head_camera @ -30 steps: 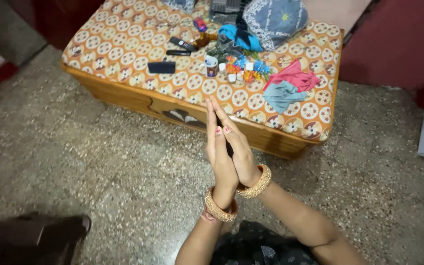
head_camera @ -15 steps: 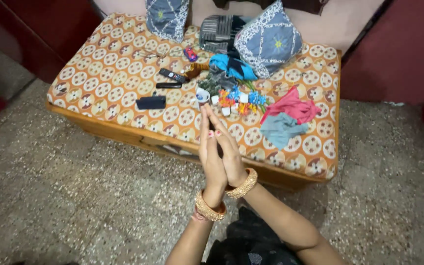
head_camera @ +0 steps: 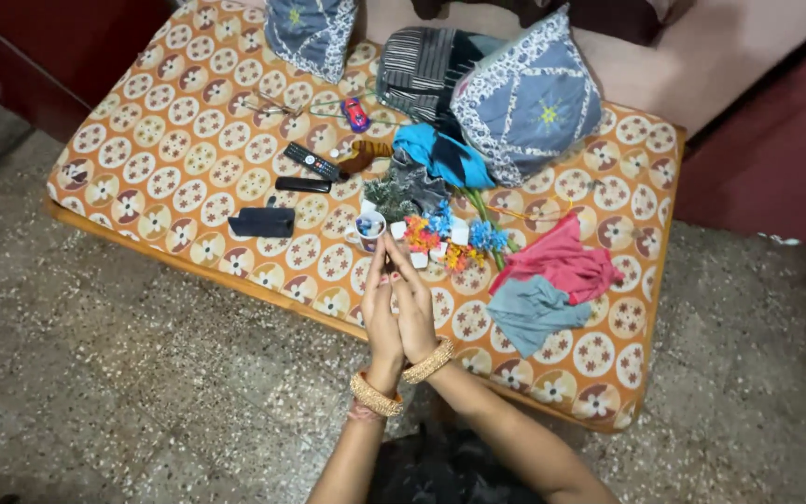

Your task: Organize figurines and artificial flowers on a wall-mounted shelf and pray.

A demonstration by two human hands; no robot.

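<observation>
My left hand (head_camera: 381, 313) and my right hand (head_camera: 416, 303) are pressed flat together, palm to palm, with the fingers straight and pointing away from me. Neither holds anything. Each wrist wears a gold bangle (head_camera: 375, 397). The fingertips hover over the near edge of a low bed with an orange flowered sheet (head_camera: 170, 159). Just beyond them stand a small white cup (head_camera: 368, 227) and a bunch of little coloured artificial flowers (head_camera: 450, 233).
On the sheet lie a pink cloth (head_camera: 566, 261), a grey-blue cloth (head_camera: 531, 313), a teal cloth (head_camera: 440, 154), a remote (head_camera: 312, 161), a flat black case (head_camera: 262, 222), a toy car (head_camera: 355, 114) and two patterned pillows (head_camera: 529, 98). Speckled stone floor (head_camera: 123, 373) surrounds the bed.
The view has moved closer and over the bed. My joined hands now reach above its near edge, still pressed together.
</observation>
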